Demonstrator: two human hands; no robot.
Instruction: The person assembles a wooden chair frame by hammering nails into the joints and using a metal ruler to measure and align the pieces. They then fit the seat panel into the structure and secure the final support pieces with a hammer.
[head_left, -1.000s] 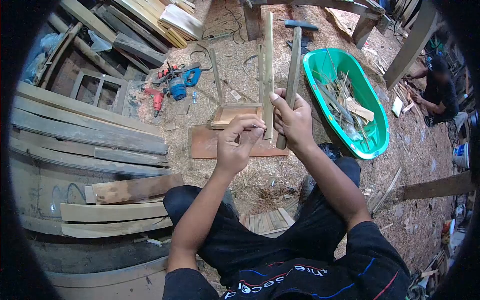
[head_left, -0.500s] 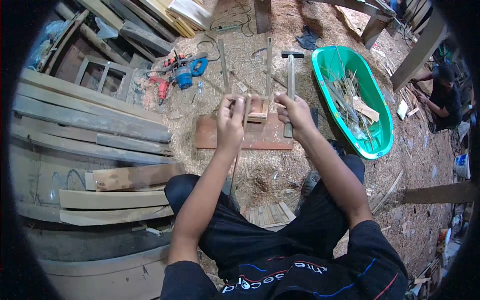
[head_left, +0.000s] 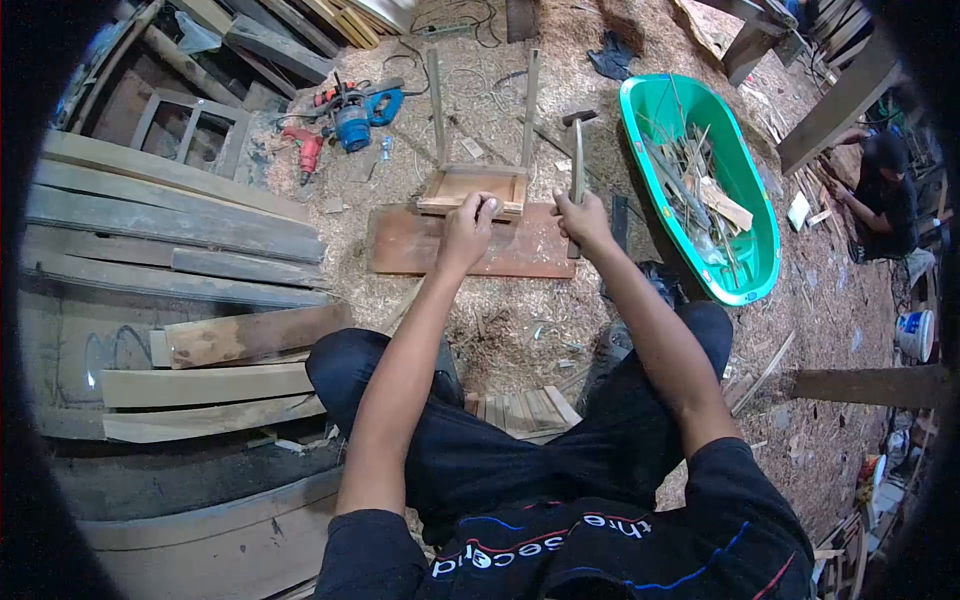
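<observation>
From where I stood, the likeliest mishap was a struck finger: the left hand (head_left: 468, 232), fingers curled almost closed, was at the near side of the small pale wooden frame with two long legs (head_left: 473, 187), close to where a blow might land. I couldn't tell whether it pinched anything. The right hand (head_left: 585, 222) was wrapped around the wooden handle of a dark-headed hammer (head_left: 578, 165), and a glancing hit could have split the thin wood. The frame sat over the middle of the far edge of the reddish-brown board (head_left: 400, 245), so it might have rocked on the uneven shavings. A green plastic tub of scraps (head_left: 748, 278) crowded the hammer's right side; the blue power tool (head_left: 352, 128) and red drill (head_left: 302, 152) lay beyond the board's far left corner, and another person (head_left: 880, 195) crouched past the tub.
</observation>
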